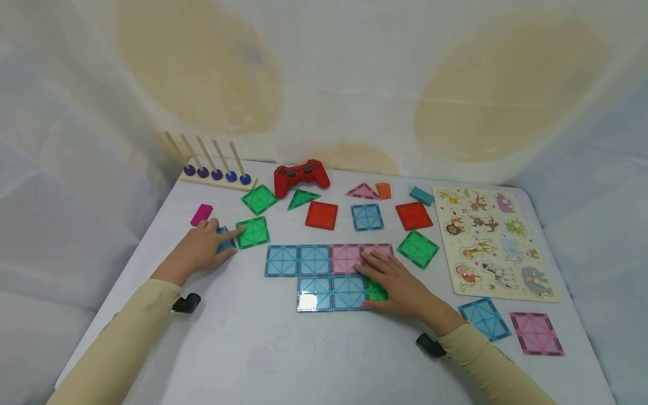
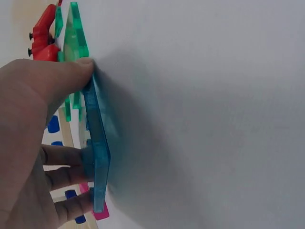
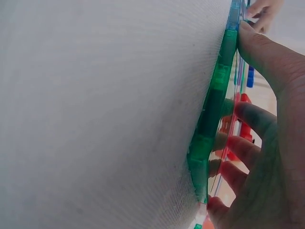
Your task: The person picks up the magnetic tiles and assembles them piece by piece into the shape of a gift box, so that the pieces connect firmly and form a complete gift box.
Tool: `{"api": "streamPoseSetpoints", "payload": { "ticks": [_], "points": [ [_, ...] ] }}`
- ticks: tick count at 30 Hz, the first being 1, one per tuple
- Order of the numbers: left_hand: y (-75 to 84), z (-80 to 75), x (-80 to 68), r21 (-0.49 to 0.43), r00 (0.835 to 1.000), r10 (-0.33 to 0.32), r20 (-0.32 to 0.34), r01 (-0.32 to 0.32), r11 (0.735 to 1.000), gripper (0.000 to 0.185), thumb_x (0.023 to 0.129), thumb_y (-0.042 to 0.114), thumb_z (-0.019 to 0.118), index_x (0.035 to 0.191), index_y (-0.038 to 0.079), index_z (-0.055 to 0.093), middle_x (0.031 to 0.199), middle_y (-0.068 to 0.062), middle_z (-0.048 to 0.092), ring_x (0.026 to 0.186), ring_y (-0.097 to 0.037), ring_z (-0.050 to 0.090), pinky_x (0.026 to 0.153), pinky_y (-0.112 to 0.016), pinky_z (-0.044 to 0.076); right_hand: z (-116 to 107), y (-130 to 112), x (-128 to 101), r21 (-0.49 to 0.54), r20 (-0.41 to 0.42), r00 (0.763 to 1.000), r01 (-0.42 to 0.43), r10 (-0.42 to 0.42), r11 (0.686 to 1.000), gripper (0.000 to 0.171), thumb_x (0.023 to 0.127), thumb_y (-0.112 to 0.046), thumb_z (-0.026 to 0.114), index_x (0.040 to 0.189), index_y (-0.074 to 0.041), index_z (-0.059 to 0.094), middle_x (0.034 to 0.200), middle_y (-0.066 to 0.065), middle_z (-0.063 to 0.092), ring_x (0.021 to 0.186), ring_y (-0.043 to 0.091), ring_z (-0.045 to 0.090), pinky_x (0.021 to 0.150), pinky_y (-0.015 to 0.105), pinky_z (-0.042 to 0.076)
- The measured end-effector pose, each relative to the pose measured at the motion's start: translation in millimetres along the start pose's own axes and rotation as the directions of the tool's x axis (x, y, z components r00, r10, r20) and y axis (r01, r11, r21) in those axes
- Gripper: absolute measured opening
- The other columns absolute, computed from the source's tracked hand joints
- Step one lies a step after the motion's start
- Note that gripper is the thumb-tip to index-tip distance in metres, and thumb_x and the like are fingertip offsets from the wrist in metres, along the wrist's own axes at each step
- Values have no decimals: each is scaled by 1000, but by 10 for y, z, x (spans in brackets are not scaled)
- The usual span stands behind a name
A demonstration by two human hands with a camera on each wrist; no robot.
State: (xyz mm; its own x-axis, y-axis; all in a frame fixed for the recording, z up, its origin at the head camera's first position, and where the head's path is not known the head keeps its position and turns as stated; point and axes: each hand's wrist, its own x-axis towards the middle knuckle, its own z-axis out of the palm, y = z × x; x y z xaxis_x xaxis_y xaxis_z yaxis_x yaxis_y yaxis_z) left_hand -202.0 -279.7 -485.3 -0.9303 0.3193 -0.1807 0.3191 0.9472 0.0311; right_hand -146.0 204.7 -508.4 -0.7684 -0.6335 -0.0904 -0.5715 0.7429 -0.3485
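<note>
My left hand (image 1: 201, 247) holds a blue square magnetic tile (image 1: 226, 241) at the table's left. In the left wrist view the thumb touches one end of this tile (image 2: 96, 148), and several fingers bend against its upper face. The index finger reaches onto a green square tile (image 1: 253, 233). My right hand (image 1: 400, 287) rests with spread fingers over a flat group of joined tiles. Its fingertips touch a pink tile (image 1: 377, 249); the thumb lies by the seam between a green tile (image 1: 376, 291) and a blue tile (image 1: 349, 292). The hand partly covers both pink and green tiles.
Behind the tiles stand a peg stacker (image 1: 217, 173) and a red game controller (image 1: 301, 175). A wooden animal puzzle board (image 1: 493, 247) lies at the right. Loose tiles are scattered around, including a red tile (image 1: 414, 216) and a pink tile (image 1: 536, 334). A magenta block (image 1: 201, 215) lies near my left hand.
</note>
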Motion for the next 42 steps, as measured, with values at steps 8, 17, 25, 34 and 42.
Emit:
{"api": "streamPoseSetpoints", "payload": {
  "ticks": [8,17,25,34,42],
  "points": [
    [-56,12,-46,7,999,-53,10,53,999,77,94,50,66,159,22,36,121,-29,47,104,-40,47,86,-58,52,-2,3,-5,4,4,1000,5,-5,1000,92,82,-59,76,158,-24,40,167,8,26,154,34,17,123,58,16],
    [-137,18,-150,-154,988,-152,17,153,976,89,86,49,75,149,-3,41,135,-32,48,119,-49,49,97,-67,48,1,-5,0,5,6,1000,0,0,1000,92,82,-59,76,158,-24,39,167,8,25,154,34,16,123,58,14],
    [-205,19,-287,-260,987,-153,38,158,953,89,81,47,82,143,-7,47,142,-33,42,124,-48,45,100,-69,44,-10,-6,-5,6,-4,1000,5,-5,1000,92,82,-59,76,158,-24,40,167,8,26,154,35,17,122,59,17],
    [-156,0,-330,-329,995,-101,-4,94,940,82,80,40,84,143,-1,50,142,-28,44,124,-46,45,99,-68,46,-15,-8,-8,8,-8,1000,10,-10,1000,91,82,-59,76,158,-24,41,167,8,27,154,35,17,122,59,18],
    [264,-72,-299,-358,996,0,-89,-32,933,81,77,36,89,142,4,53,139,-19,49,126,-38,48,98,-60,51,-9,-2,-3,13,-6,1000,16,-16,1000,91,82,-60,75,158,-23,41,167,9,27,154,35,17,122,59,17]
  ]
}}
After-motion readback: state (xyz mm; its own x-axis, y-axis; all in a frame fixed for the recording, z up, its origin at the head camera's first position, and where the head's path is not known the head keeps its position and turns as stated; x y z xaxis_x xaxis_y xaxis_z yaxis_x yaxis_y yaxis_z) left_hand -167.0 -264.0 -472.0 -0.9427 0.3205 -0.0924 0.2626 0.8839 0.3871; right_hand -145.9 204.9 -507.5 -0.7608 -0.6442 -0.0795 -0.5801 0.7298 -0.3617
